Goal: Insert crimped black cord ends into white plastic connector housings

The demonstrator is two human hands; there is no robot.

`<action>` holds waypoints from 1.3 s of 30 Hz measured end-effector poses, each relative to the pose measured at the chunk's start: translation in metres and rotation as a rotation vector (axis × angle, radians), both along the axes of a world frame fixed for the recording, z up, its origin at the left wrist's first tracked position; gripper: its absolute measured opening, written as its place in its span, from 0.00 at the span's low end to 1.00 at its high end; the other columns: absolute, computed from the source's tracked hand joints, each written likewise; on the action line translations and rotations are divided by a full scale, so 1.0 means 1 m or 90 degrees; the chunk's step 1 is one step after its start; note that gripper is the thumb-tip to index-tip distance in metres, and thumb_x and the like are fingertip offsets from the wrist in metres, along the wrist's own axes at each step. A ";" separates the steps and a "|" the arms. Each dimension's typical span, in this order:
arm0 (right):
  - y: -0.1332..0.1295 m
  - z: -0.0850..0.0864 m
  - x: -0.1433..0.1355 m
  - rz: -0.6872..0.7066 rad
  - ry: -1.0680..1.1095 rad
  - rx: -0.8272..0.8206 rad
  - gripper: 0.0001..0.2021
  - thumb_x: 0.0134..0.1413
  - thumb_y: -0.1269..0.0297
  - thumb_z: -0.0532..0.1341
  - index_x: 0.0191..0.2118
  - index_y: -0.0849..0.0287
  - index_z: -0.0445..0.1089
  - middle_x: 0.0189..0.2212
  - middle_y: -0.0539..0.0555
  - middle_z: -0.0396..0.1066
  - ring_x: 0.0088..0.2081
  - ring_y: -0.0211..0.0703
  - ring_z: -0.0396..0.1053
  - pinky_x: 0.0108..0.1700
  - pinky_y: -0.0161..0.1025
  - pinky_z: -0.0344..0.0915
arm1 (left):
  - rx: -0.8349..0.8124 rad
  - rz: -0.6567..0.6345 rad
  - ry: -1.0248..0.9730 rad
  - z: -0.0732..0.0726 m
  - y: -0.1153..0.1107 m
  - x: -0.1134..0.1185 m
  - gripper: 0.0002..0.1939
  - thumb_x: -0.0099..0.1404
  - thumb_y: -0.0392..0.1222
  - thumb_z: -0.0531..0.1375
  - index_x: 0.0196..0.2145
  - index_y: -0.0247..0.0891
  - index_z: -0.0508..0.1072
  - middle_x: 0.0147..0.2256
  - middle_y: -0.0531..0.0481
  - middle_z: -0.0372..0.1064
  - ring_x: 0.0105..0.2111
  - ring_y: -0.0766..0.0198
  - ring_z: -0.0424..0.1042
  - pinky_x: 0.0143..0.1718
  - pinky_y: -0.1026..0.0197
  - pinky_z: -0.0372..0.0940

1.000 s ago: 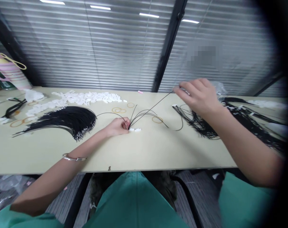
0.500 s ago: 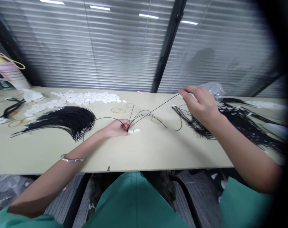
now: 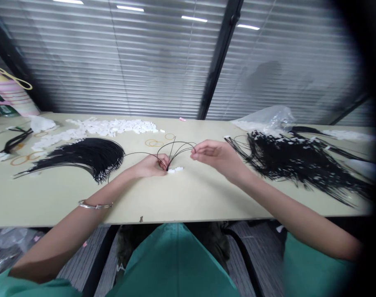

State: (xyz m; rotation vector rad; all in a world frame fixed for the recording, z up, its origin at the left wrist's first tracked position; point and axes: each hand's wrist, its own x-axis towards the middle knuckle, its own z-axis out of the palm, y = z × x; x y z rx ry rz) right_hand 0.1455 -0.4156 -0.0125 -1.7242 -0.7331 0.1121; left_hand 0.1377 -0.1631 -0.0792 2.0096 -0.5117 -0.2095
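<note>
Near the middle of the table, my left hand (image 3: 153, 164) pinches several thin black cords (image 3: 174, 157) at their lower ends, beside a few small white pieces (image 3: 176, 169). The cords fan up and to the right in loops. My right hand (image 3: 211, 154) is at the right side of the fan, its thumb and fingertips closed on the end of a black cord. A curved bundle of black cords (image 3: 95, 156) with metallic tips lies left of my left hand. One cord runs from that bundle to my left hand.
White pieces (image 3: 113, 127) are heaped at the back left. A large pile of black cords with white pieces (image 3: 293, 159) lies at the right, before a clear plastic bag (image 3: 274, 119). Rubber bands (image 3: 153, 143) and a striped cup (image 3: 19, 97) are on the table.
My right hand has moved left and down, close to my left hand. The cord that was stretched straight now curves in a loop. My left hand has stayed in nearly the same place.
</note>
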 end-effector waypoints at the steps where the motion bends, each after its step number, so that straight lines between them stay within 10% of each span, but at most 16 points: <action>1: 0.004 -0.007 0.001 0.005 0.023 -0.004 0.14 0.43 0.56 0.67 0.34 0.60 0.70 0.34 0.54 0.73 0.35 0.39 0.71 0.34 0.34 0.68 | 0.003 0.000 -0.003 0.000 0.000 0.000 0.13 0.50 0.33 0.61 0.37 0.34 0.67 0.33 0.50 0.67 0.34 0.67 0.67 0.37 0.63 0.62; 14: 0.019 -0.085 0.042 -0.016 0.044 -0.006 0.09 0.46 0.62 0.63 0.33 0.60 0.68 0.34 0.53 0.71 0.35 0.37 0.68 0.42 0.36 0.65 | 0.027 0.004 -0.054 -0.004 0.000 0.004 0.09 0.51 0.33 0.60 0.32 0.34 0.67 0.35 0.49 0.67 0.35 0.66 0.67 0.39 0.63 0.62; 39: 0.018 -0.089 0.040 -0.045 -0.002 -0.021 0.08 0.48 0.62 0.60 0.34 0.59 0.68 0.31 0.51 0.70 0.34 0.36 0.68 0.41 0.36 0.64 | 0.067 0.010 -0.061 0.005 -0.004 0.001 0.11 0.52 0.35 0.61 0.36 0.33 0.68 0.35 0.50 0.68 0.37 0.65 0.68 0.43 0.62 0.63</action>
